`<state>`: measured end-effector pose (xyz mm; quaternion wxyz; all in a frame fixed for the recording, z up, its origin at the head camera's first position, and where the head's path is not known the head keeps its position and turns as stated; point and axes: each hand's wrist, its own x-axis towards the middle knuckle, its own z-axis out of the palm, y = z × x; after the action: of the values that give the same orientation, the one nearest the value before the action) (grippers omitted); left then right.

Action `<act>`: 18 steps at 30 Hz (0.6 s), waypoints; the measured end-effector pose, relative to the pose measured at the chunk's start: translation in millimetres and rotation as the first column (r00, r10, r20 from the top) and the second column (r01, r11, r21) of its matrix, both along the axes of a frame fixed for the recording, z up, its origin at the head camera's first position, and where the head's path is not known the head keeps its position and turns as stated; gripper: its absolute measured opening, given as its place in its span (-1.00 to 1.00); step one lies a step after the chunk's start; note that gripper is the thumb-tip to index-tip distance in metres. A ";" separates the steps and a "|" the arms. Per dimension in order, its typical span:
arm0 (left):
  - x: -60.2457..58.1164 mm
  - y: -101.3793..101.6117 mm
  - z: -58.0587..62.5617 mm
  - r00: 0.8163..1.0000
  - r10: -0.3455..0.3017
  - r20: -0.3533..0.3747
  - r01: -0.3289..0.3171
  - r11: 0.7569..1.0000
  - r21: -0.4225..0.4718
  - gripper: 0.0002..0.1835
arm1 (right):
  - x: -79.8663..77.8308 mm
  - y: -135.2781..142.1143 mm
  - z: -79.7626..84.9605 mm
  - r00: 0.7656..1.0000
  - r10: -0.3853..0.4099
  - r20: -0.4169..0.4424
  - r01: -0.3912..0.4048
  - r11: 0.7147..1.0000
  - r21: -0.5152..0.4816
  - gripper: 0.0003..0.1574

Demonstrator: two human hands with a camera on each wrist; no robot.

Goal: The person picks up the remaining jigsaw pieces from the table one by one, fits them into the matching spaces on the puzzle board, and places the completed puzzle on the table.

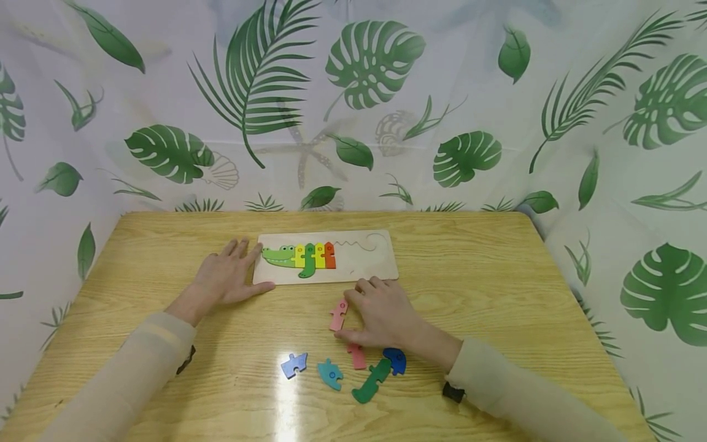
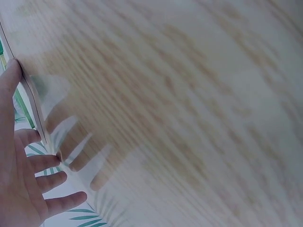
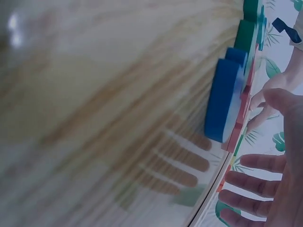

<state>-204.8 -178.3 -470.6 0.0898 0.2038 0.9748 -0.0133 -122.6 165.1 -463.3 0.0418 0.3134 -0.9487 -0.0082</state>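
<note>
In the head view, the right hand partly hides the lower pink piece.

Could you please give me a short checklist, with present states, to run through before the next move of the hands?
1. Left hand touching the board: ok.
2. Crocodile's head at the board's left end: ok.
3. Board bare right of the orange piece: ok.
4. Upper pink piece on the board: not ok, it is off it.
5. Right hand gripping that piece firmly: cannot tell.
</note>
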 end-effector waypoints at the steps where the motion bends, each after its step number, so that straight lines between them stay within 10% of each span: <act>1: -0.2 0.2 0.0 1.000 -0.002 -0.001 0.002 1.000 0.002 0.10 | 0.3 -0.6 -0.1 1.000 -0.012 0.008 0.012 1.000 0.004 -0.08; 18: -1.7 -1.5 -2.5 1.000 -0.006 -0.009 0.006 1.000 -0.001 0.11 | -1.2 -7.9 -0.4 0.988 -0.109 0.110 0.103 0.993 0.057 0.03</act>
<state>-206.5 -179.8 -473.1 0.0856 0.2064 0.9746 -0.0148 -123.8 157.1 -463.7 -0.0207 0.2635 -0.9643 -0.0170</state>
